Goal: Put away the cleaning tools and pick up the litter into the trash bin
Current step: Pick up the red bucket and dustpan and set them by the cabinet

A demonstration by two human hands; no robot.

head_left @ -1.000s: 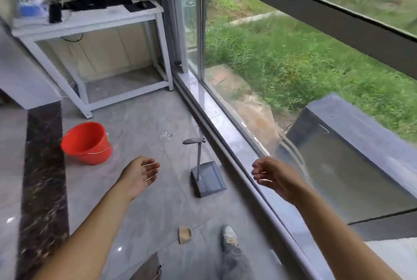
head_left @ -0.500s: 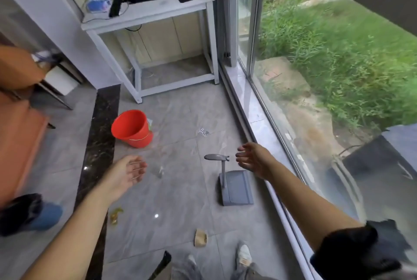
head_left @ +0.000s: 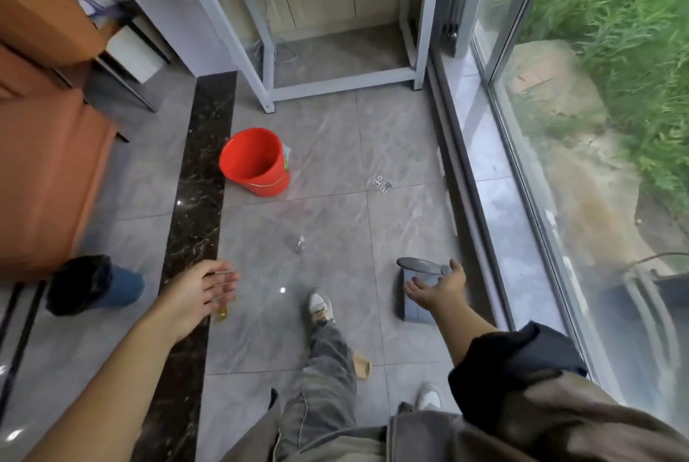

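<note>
right hand at the dustpan handle

my right hand is spread open, empty, just beside the grey upright plastic dustpan by the window track. my left hand is open too, holding nothing. a crumpled clear wrapper lies beyond the dustpan; a tan paper scrap lies nearer me. the blue bin with black liner stands far left of the dustpan.
</note>
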